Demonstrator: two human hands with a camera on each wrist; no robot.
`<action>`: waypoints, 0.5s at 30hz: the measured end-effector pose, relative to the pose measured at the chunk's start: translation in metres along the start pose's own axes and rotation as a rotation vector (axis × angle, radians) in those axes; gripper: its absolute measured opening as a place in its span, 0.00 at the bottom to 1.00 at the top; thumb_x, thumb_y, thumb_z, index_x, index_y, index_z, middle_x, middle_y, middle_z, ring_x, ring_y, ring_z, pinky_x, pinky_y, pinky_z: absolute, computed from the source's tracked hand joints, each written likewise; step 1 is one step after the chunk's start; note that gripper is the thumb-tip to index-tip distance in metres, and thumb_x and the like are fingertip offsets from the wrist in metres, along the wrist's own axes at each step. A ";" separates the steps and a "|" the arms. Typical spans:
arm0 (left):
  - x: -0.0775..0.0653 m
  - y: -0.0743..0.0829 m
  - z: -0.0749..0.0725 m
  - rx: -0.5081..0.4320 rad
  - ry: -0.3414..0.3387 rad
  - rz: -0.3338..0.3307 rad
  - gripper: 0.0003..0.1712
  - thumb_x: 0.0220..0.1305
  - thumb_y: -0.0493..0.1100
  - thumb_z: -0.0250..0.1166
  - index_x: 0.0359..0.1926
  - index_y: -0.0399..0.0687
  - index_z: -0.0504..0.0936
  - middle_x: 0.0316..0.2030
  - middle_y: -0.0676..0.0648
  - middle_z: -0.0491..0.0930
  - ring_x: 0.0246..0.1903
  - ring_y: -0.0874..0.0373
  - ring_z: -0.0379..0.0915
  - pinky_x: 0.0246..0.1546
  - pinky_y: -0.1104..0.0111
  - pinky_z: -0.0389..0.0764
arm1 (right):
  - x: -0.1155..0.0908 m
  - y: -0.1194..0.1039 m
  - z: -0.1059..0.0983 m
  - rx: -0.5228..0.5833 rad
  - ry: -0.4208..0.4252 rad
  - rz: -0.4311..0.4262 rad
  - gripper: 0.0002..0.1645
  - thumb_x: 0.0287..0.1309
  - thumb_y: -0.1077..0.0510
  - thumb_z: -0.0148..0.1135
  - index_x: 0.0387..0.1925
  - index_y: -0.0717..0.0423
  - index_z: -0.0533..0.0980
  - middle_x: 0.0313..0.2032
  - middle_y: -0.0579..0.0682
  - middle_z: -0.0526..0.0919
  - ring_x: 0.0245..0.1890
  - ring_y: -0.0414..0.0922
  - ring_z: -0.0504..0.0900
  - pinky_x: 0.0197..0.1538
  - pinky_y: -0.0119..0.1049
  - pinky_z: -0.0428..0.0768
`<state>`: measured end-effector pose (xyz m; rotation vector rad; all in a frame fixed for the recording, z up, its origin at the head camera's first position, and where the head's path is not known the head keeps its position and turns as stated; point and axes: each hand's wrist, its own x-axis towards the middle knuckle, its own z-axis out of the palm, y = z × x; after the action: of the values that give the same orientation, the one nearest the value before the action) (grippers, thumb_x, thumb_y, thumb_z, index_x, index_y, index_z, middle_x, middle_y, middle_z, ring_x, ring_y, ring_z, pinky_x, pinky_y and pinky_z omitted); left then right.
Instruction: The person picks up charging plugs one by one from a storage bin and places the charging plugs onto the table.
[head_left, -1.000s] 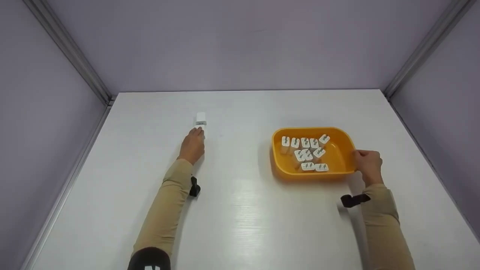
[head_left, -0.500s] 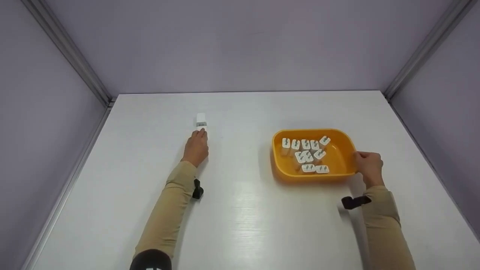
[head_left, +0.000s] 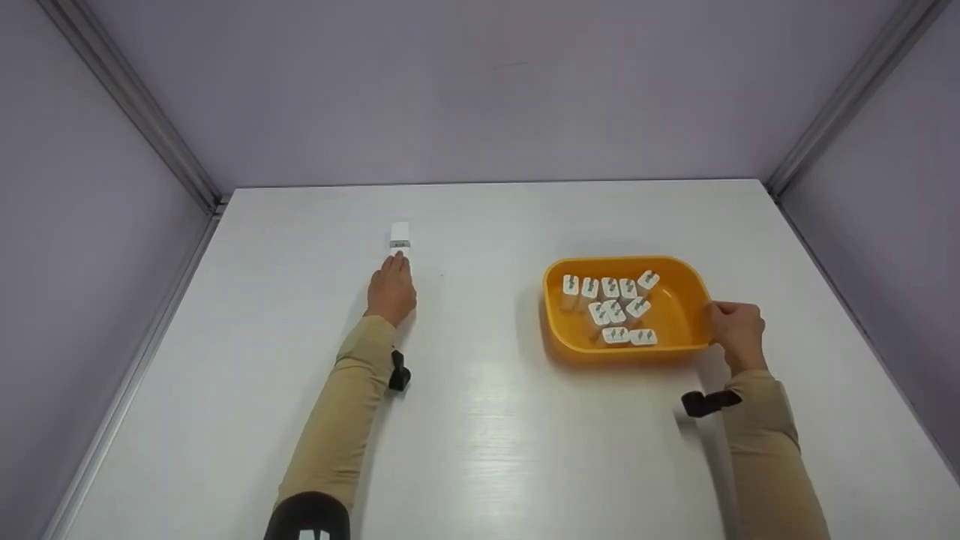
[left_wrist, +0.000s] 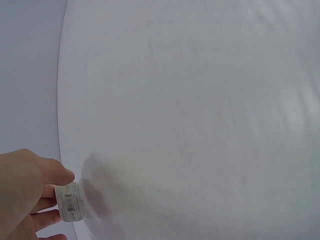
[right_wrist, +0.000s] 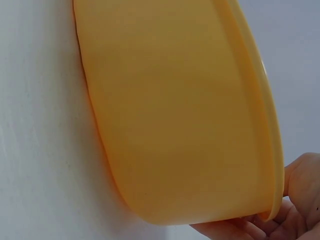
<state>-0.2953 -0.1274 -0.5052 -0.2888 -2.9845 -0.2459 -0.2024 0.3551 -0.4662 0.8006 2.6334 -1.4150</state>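
Note:
My left hand [head_left: 391, 291] reaches over the left part of the table, its fingers on a small white charger block. In the left wrist view, thumb and fingers pinch this charger block [left_wrist: 69, 202], whose printed face with two grey marks like prongs shows. Just beyond it in the head view stands another white charger block [head_left: 400, 232]. At the right, my right hand [head_left: 737, 330] grips the right rim of an orange plastic basin [head_left: 628, 351]. The right wrist view shows the thumb above the basin's rim [right_wrist: 272, 150] and fingers under it.
Inside the basin, several white charger blocks [head_left: 610, 287] stand with their marked faces up, grouped toward its left side. The white tabletop [head_left: 480, 405] is bounded by a pale back wall [head_left: 480, 97] and side walls.
My left wrist has shifted slightly to the right while its fingers stay at the nearer charger block. The right hand and the basin have not moved.

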 end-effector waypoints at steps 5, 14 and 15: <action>0.002 0.000 0.000 -0.035 0.003 -0.019 0.24 0.68 0.34 0.52 0.62 0.23 0.67 0.64 0.32 0.69 0.65 0.39 0.67 0.61 0.50 0.76 | 0.000 0.000 -0.001 -0.003 -0.003 0.003 0.30 0.67 0.52 0.45 0.61 0.69 0.70 0.56 0.67 0.75 0.31 0.35 0.77 0.29 0.21 0.79; 0.003 -0.003 0.002 -0.039 -0.017 -0.029 0.27 0.67 0.35 0.53 0.64 0.24 0.65 0.66 0.33 0.67 0.67 0.39 0.64 0.58 0.49 0.78 | 0.001 0.000 -0.001 -0.010 -0.018 0.011 0.29 0.67 0.52 0.44 0.61 0.68 0.71 0.54 0.65 0.77 0.32 0.37 0.77 0.30 0.22 0.79; 0.004 -0.003 0.002 -0.041 -0.031 -0.035 0.28 0.67 0.35 0.53 0.65 0.25 0.64 0.67 0.33 0.66 0.68 0.40 0.63 0.58 0.49 0.77 | 0.001 0.000 -0.001 -0.011 -0.023 0.015 0.30 0.67 0.52 0.43 0.61 0.68 0.70 0.54 0.65 0.76 0.33 0.37 0.77 0.31 0.22 0.79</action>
<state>-0.2998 -0.1294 -0.5073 -0.2475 -3.0203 -0.3101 -0.2029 0.3557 -0.4657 0.7965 2.6100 -1.3960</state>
